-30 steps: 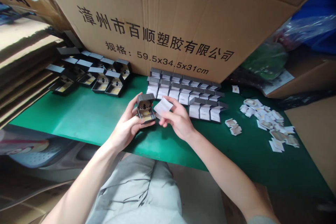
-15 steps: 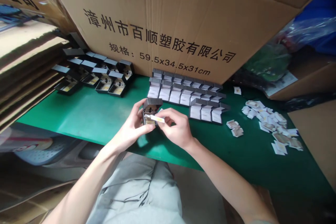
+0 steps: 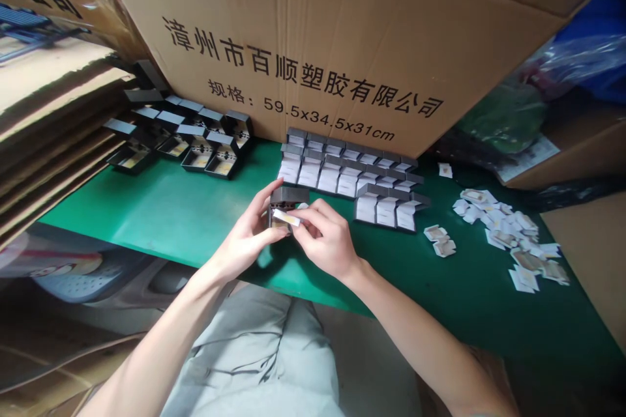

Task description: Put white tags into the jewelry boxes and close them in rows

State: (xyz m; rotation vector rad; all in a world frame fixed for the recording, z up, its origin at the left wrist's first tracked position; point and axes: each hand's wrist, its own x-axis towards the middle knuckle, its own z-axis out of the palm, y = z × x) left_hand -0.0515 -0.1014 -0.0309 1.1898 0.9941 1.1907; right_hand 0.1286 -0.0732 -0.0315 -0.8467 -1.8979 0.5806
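My left hand (image 3: pixel 247 238) grips a small open grey box (image 3: pixel 287 197) from its left side, just above the green table (image 3: pixel 161 212). My right hand (image 3: pixel 327 238) pinches a small white card (image 3: pixel 286 217) and presses it into the box's opening. Both hands meet at the box, near the table's front edge.
A big cardboard carton (image 3: pixel 342 32) with printed characters stands behind. Open dark boxes (image 3: pixel 195 143) sit at the back left, grey boxes with white cards (image 3: pixel 352 176) in rows at the centre. Loose white cards (image 3: pixel 508 234) lie scattered to the right. Cardboard sheets (image 3: pixel 44 124) are stacked at the left.
My right hand brought the white card from beside the box down into its opening. The left hand tilted the box more upright. The view shifted slightly.
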